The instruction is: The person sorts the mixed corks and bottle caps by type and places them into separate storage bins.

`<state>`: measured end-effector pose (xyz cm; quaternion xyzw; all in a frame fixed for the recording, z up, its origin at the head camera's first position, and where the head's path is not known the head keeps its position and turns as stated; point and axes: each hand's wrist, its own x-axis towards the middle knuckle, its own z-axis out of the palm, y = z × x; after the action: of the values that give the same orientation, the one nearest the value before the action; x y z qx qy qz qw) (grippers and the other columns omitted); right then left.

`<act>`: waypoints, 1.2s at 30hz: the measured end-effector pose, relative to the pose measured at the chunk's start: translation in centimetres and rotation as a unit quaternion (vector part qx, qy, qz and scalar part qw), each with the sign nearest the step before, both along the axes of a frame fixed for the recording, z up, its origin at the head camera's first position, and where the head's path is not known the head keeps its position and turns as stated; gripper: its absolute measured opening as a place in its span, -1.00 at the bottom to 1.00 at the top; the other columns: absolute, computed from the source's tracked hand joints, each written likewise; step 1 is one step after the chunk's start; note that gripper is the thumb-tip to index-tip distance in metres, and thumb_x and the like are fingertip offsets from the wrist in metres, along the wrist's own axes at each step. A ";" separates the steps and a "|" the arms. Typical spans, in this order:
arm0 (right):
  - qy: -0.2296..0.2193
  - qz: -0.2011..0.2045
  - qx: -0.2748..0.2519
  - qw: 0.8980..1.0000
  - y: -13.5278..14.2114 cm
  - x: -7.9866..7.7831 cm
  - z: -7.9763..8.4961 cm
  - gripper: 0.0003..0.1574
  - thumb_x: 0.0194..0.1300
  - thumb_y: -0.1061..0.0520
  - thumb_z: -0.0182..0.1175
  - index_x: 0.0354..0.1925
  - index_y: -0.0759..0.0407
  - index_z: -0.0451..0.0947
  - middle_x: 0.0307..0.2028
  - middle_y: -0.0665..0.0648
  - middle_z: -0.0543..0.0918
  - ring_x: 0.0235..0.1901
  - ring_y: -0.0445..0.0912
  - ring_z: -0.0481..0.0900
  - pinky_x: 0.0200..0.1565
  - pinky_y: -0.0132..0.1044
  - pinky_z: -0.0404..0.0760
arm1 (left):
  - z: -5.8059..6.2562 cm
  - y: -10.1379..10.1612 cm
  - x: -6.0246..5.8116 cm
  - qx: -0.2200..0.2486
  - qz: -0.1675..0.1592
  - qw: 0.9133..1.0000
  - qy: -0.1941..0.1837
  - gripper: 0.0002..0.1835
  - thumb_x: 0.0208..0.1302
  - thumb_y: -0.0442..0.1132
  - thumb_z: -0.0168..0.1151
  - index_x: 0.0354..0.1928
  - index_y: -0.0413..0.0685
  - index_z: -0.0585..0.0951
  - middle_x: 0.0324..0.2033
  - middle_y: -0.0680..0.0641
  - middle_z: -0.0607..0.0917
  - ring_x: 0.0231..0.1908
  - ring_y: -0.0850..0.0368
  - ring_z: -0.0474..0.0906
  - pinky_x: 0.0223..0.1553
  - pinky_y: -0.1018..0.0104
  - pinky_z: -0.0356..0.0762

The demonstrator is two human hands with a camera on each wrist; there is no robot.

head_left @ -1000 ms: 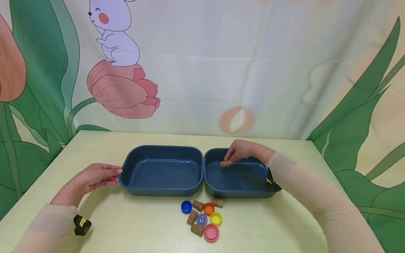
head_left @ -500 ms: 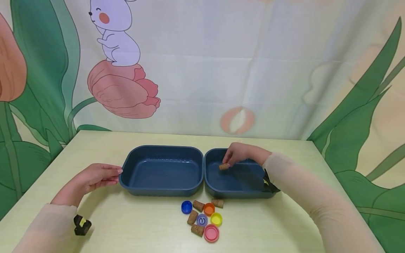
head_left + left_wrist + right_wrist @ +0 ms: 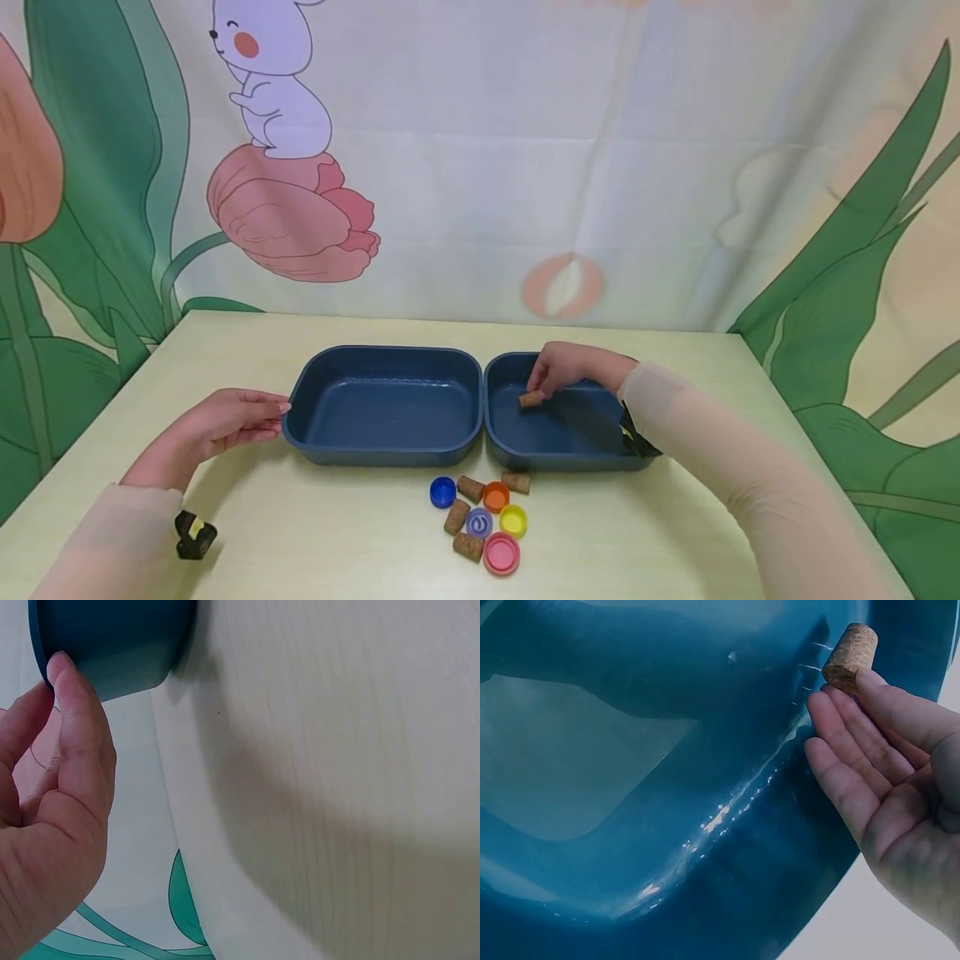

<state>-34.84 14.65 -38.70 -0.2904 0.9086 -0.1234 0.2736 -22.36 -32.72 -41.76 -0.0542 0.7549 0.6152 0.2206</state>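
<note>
My right hand is inside the right dark blue bin and pinches a cork between thumb and fingers. In the right wrist view the cork is tapered and speckled brown, held by the fingertips close to the bin wall. At the outer end of the left dark blue bin, my left hand pinches the rim. The left wrist view has the thumb of that hand against the bin's outer wall.
Before the bins lie several corks and a group of caps: blue, orange, yellow, purple and pink. A printed curtain hangs behind the pale wooden table.
My right hand has lowered slightly with the cork, deeper into the right bin. The left hand stays at the left bin's rim.
</note>
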 end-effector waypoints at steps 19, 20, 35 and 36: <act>-0.002 0.019 0.038 0.999 -1.0 -0.4 -0.4 -0.72 0.35 0.27 0.29 0.01 0.28 0.74 -0.03 0.22 0.81 -0.22 -0.14 0.74 -0.15 -0.36 0.72 | -0.4 -0.3 -0.2 -0.004 -0.001 1.000 0.003 -0.58 0.51 -0.25 0.17 0.22 -0.48 0.52 -0.38 0.15 0.79 -0.35 0.32 0.75 -0.17 0.44 0.77; -0.001 0.022 0.041 0.999 -1.1 -0.4 -0.4 -0.72 0.35 0.27 0.29 0.01 0.28 0.74 -0.03 0.22 0.81 -0.24 -0.16 0.72 -0.15 -0.36 0.72 | -0.4 -0.3 -0.2 -0.005 -0.002 1.000 0.003 -0.57 0.51 -0.25 0.17 0.23 -0.49 0.51 -0.38 0.15 0.79 -0.35 0.32 0.75 -0.17 0.44 0.76; 0.014 0.033 0.053 0.998 -1.3 -0.8 -0.6 -0.74 0.33 0.23 0.34 -0.03 0.25 0.76 -0.05 0.19 0.82 -0.31 -0.25 0.60 -0.18 -0.43 0.64 | -0.2 -0.3 -0.2 -0.003 0.000 1.000 -0.001 -0.59 0.51 -0.26 0.17 0.22 -0.46 0.54 -0.38 0.14 0.80 -0.35 0.31 0.75 -0.16 0.43 0.77; 0.015 0.034 0.054 0.998 -1.3 -0.8 -0.6 -0.74 0.32 0.22 0.34 -0.03 0.25 0.76 -0.05 0.18 0.82 -0.30 -0.25 0.60 -0.17 -0.42 0.64 | -0.2 -0.2 -0.2 -0.002 -0.002 1.000 0.000 -0.58 0.51 -0.26 0.17 0.22 -0.47 0.52 -0.38 0.14 0.80 -0.35 0.31 0.75 -0.17 0.43 0.77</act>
<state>-35.66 13.31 -39.29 -0.3073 0.9078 -0.0607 0.2790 -22.61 -32.97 -41.96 -0.0536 0.7562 0.6133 0.2216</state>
